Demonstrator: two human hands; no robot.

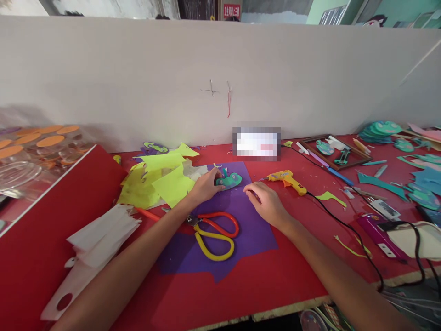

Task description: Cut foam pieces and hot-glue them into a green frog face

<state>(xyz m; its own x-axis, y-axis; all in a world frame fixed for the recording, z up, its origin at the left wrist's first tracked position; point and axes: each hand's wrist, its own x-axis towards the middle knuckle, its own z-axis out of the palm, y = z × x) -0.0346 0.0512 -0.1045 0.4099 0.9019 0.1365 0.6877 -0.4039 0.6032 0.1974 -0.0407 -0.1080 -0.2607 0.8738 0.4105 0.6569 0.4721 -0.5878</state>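
Note:
My left hand (206,185) rests on the purple foam sheet (241,230), its fingers closed on the left edge of a small green foam cut-out (231,179). To the right of the cut-out, my right hand (266,202) lies on the same sheet. Its fingertips are pinched together just beside the cut-out, and I cannot make out anything between them. Scissors with red and yellow handles (215,232) lie on the purple sheet between my forearms. A yellow glue gun (286,179) lies just beyond my right hand, with its nozzle towards the cut-out.
Yellow-green foam scraps (161,181) pile up at left, white paper pieces (101,234) nearer the front. A black cord (344,225) runs from the glue gun across the red table (275,280). A wooden tray (332,152) and teal foam shapes (381,131) lie at right. A white wall stands behind.

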